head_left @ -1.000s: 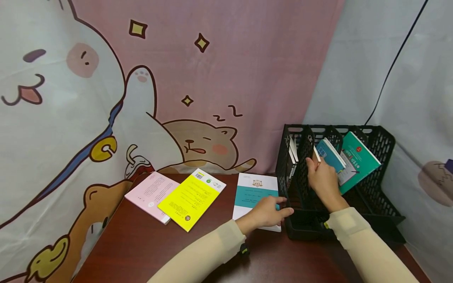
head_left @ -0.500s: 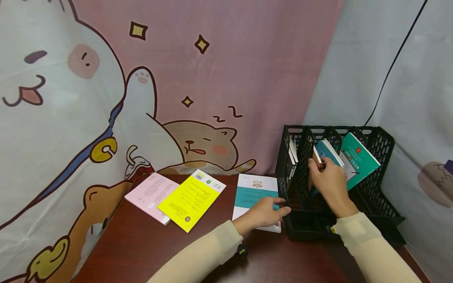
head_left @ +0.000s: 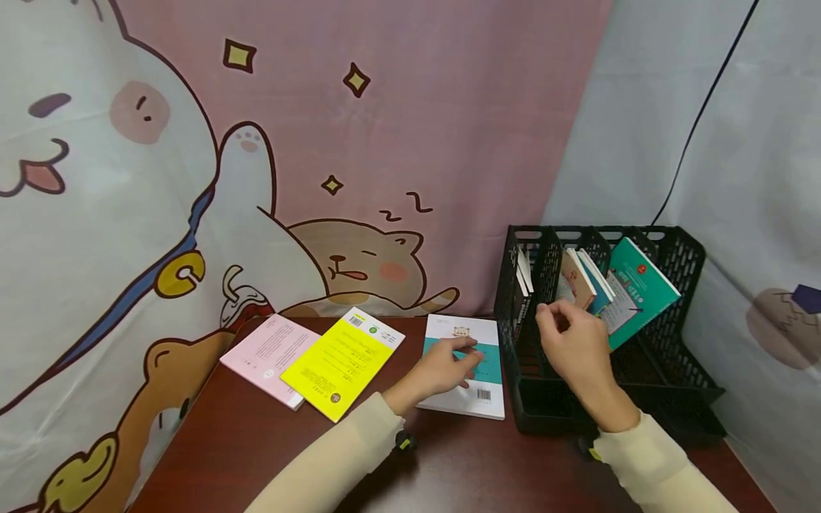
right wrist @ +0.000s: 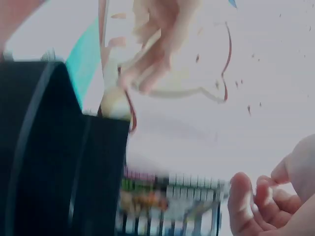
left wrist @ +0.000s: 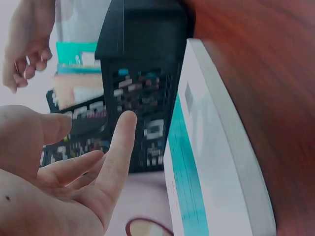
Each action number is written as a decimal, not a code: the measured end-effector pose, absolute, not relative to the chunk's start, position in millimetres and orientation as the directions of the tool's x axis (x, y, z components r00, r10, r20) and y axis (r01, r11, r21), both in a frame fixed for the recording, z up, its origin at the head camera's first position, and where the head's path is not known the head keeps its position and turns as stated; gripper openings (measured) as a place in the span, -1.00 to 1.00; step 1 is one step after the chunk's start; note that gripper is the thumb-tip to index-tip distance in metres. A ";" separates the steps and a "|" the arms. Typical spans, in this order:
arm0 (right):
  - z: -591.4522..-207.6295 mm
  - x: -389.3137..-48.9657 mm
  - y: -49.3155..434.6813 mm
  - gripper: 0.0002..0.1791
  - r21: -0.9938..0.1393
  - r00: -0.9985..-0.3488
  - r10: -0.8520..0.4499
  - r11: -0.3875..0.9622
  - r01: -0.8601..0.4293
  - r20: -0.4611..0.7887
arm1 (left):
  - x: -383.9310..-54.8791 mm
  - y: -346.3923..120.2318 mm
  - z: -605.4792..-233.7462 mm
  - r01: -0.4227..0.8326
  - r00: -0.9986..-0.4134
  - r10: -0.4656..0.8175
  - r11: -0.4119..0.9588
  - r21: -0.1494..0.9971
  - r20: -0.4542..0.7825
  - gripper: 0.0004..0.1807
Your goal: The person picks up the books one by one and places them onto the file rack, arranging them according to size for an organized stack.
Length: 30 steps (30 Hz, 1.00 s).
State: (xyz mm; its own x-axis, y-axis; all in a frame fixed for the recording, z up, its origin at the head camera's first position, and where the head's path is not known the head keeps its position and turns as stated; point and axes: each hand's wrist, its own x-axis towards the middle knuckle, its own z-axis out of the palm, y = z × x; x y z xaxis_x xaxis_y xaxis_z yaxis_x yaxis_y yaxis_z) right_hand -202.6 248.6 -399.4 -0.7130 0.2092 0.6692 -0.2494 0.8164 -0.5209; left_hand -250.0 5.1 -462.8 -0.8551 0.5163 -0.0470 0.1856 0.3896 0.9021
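My left hand [head_left: 442, 367] hovers over a white and teal book [head_left: 458, 405] lying on the table, fingers spread and holding nothing. In the left wrist view its fingers [left wrist: 120, 147] extend beside that book's edge. My right hand [head_left: 580, 356] is above the front of a black file rack [head_left: 551, 417], its fingers loosely bent with nothing between them. Just behind it in the rack lean a brown-covered book [head_left: 579, 279], a blue book [head_left: 600, 303] and a tilted green book [head_left: 648, 292]. The right wrist view shows the right fingertips [right wrist: 241, 189] apart from any book.
Two thin white-edged books [head_left: 523, 274] stand in the rack's leftmost compartment. On the table's left, a yellow book [head_left: 343, 363] overlaps a pink book [head_left: 272, 356]. A printed curtain [head_left: 449, 128] hangs behind the table, and a black cable [head_left: 699, 121] runs down to the rack's back.
The right hand has let go of the brown-covered book and drawn back toward me. The left hand has moved left from the rack's edge to over the white and teal book.
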 end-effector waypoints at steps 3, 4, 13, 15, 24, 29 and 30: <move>-405.2 -195.0 226.0 -0.70 -0.525 -0.762 0.149 0.805 -0.277 0.630 | -256.8 -12.6 -463.0 0.188 -0.883 0.468 0.414 0.891 -0.031 -0.43; -407.5 -192.7 218.3 -0.72 -0.531 -0.782 0.125 0.798 -0.287 0.610 | -259.1 -19.0 -463.8 0.187 -0.892 0.452 0.421 0.888 -0.026 -0.44; -430.1 -185.9 162.2 -0.79 -0.677 -0.950 -0.042 0.692 -0.252 0.311 | -279.2 -88.2 -473.8 0.110 -0.951 0.309 0.429 0.897 -0.031 -0.46; -437.1 -188.9 151.9 -0.81 -0.713 -0.965 -0.069 0.661 -0.235 0.254 | -283.7 -106.3 -474.8 0.100 -0.964 0.263 0.457 0.884 -0.027 -0.46; -468.5 -204.2 103.0 -0.78 -0.822 -0.979 -0.193 0.545 -0.166 0.070 | -309.8 -182.0 -481.8 0.006 -1.000 -0.002 0.726 0.687 0.010 -0.41; -481.5 -213.7 79.0 -0.71 -0.859 -0.976 -0.220 0.499 -0.113 0.001 | -315.1 -211.5 -486.4 -0.095 -0.995 -0.077 0.774 0.626 -0.056 -0.35; -483.9 -215.3 73.9 -0.70 -0.868 -0.974 -0.227 0.485 -0.109 -0.004 | -314.8 -216.5 -486.5 -0.107 -0.994 -0.087 0.786 0.609 -0.062 -0.34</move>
